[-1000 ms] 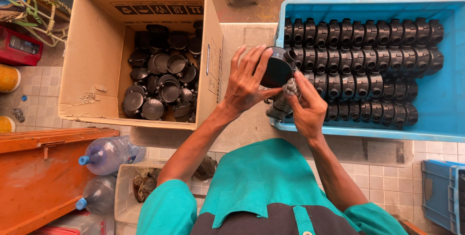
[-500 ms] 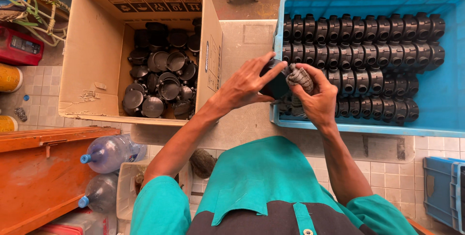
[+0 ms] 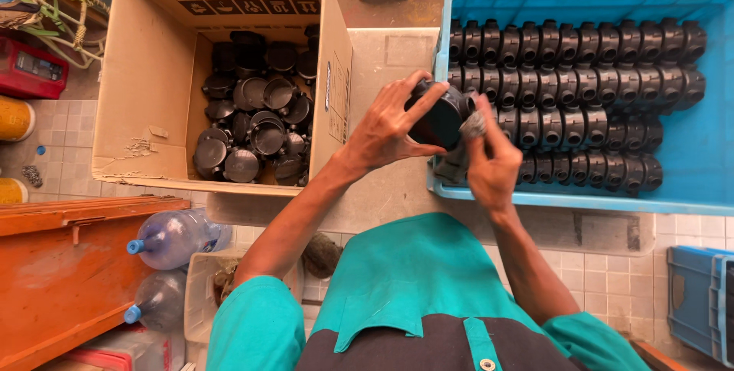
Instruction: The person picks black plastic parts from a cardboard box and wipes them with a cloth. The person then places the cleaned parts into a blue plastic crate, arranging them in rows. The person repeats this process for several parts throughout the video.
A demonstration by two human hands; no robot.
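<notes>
My left hand (image 3: 394,128) grips a round black plastic fitting (image 3: 442,117) over the near left corner of the blue crate (image 3: 692,195). My right hand (image 3: 492,161) pinches a small grey pad (image 3: 472,124) against the side of that fitting. Inside the crate lie rows of matching black fittings (image 3: 581,96), packed side by side. To the left stands an open cardboard box (image 3: 149,111) holding a loose heap of black round fittings (image 3: 256,118).
An orange bench (image 3: 53,264) sits at the lower left with two clear plastic bottles (image 3: 172,237) beside it. A second blue bin (image 3: 696,302) is at the lower right. A red box (image 3: 27,73) and yellow containers (image 3: 14,118) line the left edge.
Both hands have kept the fitting in place over the crate's corner; the fitting has turned in my left hand while my right hand with the grey pad shifted down along its side.
</notes>
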